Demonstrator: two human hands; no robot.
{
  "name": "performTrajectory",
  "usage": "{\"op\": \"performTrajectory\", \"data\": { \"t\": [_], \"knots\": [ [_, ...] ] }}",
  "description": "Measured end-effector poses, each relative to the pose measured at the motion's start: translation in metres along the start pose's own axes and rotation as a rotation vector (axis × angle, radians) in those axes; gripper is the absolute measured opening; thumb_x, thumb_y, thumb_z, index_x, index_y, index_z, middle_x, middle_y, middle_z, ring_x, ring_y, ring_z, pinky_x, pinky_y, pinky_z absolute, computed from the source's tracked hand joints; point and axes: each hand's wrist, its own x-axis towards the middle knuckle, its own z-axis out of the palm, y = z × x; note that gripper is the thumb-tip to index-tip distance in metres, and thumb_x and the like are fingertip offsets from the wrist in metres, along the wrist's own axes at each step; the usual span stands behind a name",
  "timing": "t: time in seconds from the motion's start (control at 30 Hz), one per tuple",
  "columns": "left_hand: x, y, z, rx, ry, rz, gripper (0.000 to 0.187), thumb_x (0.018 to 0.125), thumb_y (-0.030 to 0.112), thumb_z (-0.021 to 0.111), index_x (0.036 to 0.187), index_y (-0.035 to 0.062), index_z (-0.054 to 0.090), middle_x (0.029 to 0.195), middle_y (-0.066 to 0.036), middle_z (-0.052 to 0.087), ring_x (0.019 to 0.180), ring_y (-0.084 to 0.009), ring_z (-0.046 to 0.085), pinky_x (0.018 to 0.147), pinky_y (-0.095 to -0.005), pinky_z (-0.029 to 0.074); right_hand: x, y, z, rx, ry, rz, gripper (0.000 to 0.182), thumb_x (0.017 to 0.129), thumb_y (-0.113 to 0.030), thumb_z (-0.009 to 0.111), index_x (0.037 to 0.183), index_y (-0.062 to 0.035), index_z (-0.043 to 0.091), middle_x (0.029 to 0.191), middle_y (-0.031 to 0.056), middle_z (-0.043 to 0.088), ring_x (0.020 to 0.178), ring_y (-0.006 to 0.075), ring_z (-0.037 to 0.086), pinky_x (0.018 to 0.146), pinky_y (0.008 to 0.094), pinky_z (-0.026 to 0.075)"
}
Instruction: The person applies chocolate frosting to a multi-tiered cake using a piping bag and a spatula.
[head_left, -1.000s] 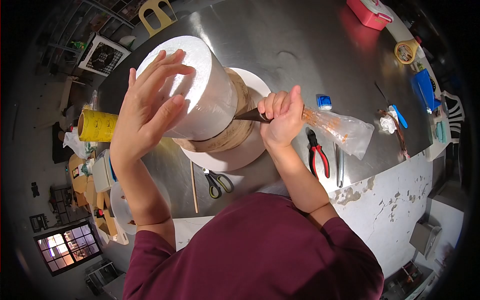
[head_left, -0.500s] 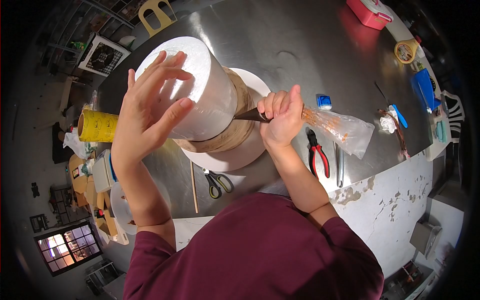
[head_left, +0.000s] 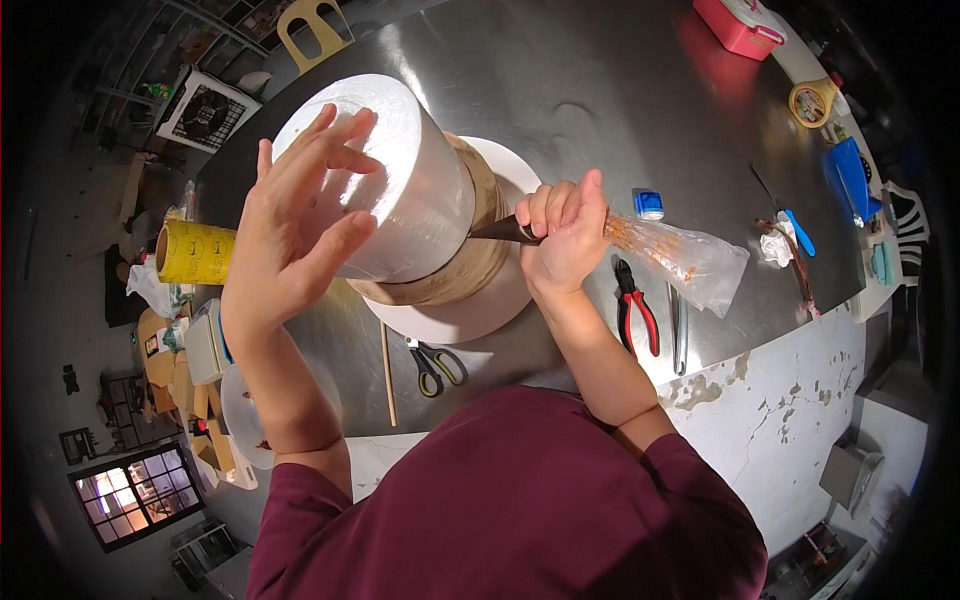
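Observation:
A white, plastic-wrapped cylinder (head_left: pixel 430 210) rises from a brown band (head_left: pixel 455 275) on a round white board (head_left: pixel 470 318). Over its top face, my left hand (head_left: pixel 300 220) has its fingers spread; the fingertips are on or very near the surface. Closed around a piping bag (head_left: pixel 670 260) with dark brown filling, my right hand (head_left: pixel 565 235) keeps the bag's tip against the seam between cylinder and band. The bag's clear, smeared tail trails out to the right.
Near me on the metal table (head_left: pixel 600 120) lie scissors (head_left: pixel 430 370), a wooden stick (head_left: pixel 388 375), red-handled pliers (head_left: pixel 635 310) and a metal tool (head_left: pixel 680 335). A small blue item (head_left: pixel 648 205) is beyond. A yellow roll (head_left: pixel 195 253) stands left.
My left hand and the cylinder have shifted very slightly, and the fingers have changed pose a little. My right hand and the bag look unmoved.

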Motion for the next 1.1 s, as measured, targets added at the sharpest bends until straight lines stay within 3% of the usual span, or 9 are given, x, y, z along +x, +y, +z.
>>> {"op": "performTrajectory", "data": {
  "t": [0.2,0.3,0.7,0.8,0.9,1.0,1.1],
  "knots": [
    [-0.0012,-0.0006,-0.0004,-0.009,0.001,0.009,0.038,0.061,0.028,0.054,0.090,0.0055,0.057,0.122,-0.013,0.049,0.125,-0.0315,0.029,0.100,-0.0549,-0.005,0.0002,-0.0004,-0.0002,0.001,-0.003,-0.001,0.047,0.091,-0.029,0.037,0.049,-0.0112,0.024,0.041,0.0020,0.025,0.037,0.0133,0.027,0.042,0.0296,0.031],
    [-0.0015,-0.0024,-0.0001,-0.012,0.023,0.037,0.038,0.058,0.027,0.053,0.086,0.0034,0.057,0.118,-0.014,0.051,0.123,-0.0372,0.032,0.096,-0.0624,0.001,0.0003,0.0000,-0.0010,0.004,-0.009,-0.001,0.047,0.091,-0.030,0.037,0.049,-0.0113,0.024,0.041,0.0019,0.025,0.037,0.0134,0.027,0.042,0.0297,0.031],
    [-0.0037,-0.0035,-0.0004,-0.063,0.027,0.045,0.035,0.051,0.022,0.048,0.081,0.0042,0.055,0.117,-0.014,0.053,0.124,-0.0370,0.030,0.095,-0.0623,-0.003,-0.0002,0.0000,0.0019,-0.008,0.021,0.016,0.048,0.090,-0.030,0.038,0.048,-0.0130,0.022,0.042,0.0008,0.023,0.039,0.0128,0.025,0.043,0.0288,0.029],
    [-0.0044,-0.0041,-0.0014,-0.035,0.008,0.033,0.038,0.053,0.028,0.048,0.082,0.0055,0.056,0.118,-0.014,0.052,0.125,-0.0328,0.030,0.099,-0.0565,-0.004,0.0003,0.0002,0.0006,0.004,0.016,0.016,0.048,0.090,-0.031,0.039,0.049,-0.0117,0.023,0.041,0.0016,0.024,0.038,0.0134,0.027,0.043,0.0295,0.031],
    [-0.0046,-0.0042,-0.0016,-0.019,0.007,0.034,0.038,0.051,0.028,0.046,0.080,0.0052,0.055,0.118,-0.014,0.052,0.124,-0.0331,0.031,0.099,-0.0564,-0.002,0.0010,0.0008,-0.0002,0.006,0.009,0.010,0.048,0.090,-0.031,0.040,0.049,-0.0110,0.024,0.041,0.0020,0.024,0.037,0.0136,0.027,0.043,0.0298,0.031],
    [-0.0053,-0.0042,-0.0021,-0.010,0.004,0.032,0.038,0.049,0.026,0.045,0.079,0.0053,0.054,0.118,-0.014,0.052,0.124,-0.0332,0.031,0.100,-0.0561,-0.002,0.0005,-0.0002,0.0019,-0.008,0.022,0.013,0.048,0.090,-0.030,0.039,0.048,-0.0124,0.022,0.041,0.0011,0.023,0.039,0.0132,0.026,0.043,0.0292,0.030],
    [-0.0045,-0.0001,-0.0021,-0.069,0.027,0.047,0.036,0.045,0.015,0.040,0.076,0.0018,0.052,0.112,-0.015,0.056,0.124,-0.0365,0.031,0.097,-0.0598,-0.004,0.0005,-0.0001,0.0023,-0.017,0.033,0.013,0.048,0.090,-0.030,0.038,0.047,-0.0131,0.022,0.042,0.0007,0.022,0.039,0.0130,0.025,0.043,0.0289,0.030]
  ]
}}
